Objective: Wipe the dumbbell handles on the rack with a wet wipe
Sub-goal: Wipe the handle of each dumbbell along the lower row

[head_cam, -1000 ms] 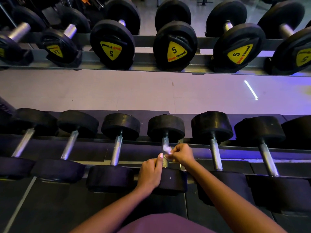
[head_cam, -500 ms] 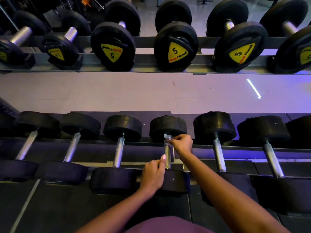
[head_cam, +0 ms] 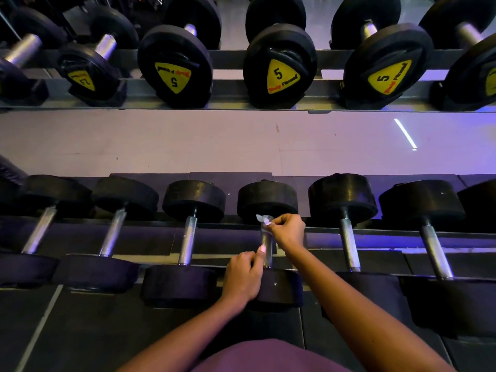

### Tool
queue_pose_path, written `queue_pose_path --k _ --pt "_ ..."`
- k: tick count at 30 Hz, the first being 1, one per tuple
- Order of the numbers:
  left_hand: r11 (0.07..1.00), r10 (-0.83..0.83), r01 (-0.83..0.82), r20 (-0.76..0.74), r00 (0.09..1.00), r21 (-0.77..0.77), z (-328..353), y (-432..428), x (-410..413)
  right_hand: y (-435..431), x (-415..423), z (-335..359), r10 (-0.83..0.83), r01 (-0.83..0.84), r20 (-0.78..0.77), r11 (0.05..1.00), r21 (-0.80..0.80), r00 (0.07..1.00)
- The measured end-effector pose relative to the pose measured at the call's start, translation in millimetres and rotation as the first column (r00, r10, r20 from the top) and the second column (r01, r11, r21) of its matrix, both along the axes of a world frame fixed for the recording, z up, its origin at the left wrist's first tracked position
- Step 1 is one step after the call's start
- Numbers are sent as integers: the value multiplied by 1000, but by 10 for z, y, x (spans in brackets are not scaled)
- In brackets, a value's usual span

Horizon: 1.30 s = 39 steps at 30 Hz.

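A row of black dumbbells with silver handles lies on the lower rack [head_cam: 230,238]. My right hand [head_cam: 288,232] pinches a small crumpled white wet wipe [head_cam: 264,219] against the far end of the middle dumbbell's handle [head_cam: 267,244], just under its far head [head_cam: 267,200]. My left hand [head_cam: 244,276] rests on the near head of the same dumbbell [head_cam: 279,289], thumb up beside the handle's near end.
Neighbouring handles stand to the left [head_cam: 188,237] and right [head_cam: 349,245]. An upper rack [head_cam: 228,96] carries larger dumbbells with yellow "5" labels [head_cam: 280,75]. Pale floor [head_cam: 214,143] shows between the racks. Dark mats lie under my arms.
My right hand has slid the wipe along the handle from near its middle to its far end. My left hand has stayed on the near head.
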<state>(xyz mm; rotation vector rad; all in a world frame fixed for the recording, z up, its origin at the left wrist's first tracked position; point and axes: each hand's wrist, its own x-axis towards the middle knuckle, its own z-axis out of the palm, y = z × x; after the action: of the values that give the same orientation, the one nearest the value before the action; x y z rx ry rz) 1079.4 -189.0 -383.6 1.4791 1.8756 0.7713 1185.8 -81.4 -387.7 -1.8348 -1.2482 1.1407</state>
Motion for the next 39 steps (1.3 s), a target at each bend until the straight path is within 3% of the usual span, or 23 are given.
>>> queue_pose_path --k 7,10,14,18,24,39 --pt "1000 -7 7 2 1000 1 -17 -3 -10 212 142 -70 -143 125 -77 971 -205 987" --pt "1000 -2 2 -5 1000 12 -11 1 -3 94 245 -46 10 -44 -127 963 -266 992" --pt "1000 1 -1 -10 1000 29 -60 10 -17 -288 322 -14 290 -282 -29 895 -345 956" --pt "1000 -4 4 -7 1000 27 -51 24 -11 -390 323 -52 334 -300 61 902 -309 941" --pt "999 -10 10 -15 1000 36 -32 9 -15 -462 289 1 267 -233 129 944 -234 955" --pt "1000 5 -5 -16 1000 -13 7 -4 -1 -421 247 23 141 -129 59 977 -167 988"
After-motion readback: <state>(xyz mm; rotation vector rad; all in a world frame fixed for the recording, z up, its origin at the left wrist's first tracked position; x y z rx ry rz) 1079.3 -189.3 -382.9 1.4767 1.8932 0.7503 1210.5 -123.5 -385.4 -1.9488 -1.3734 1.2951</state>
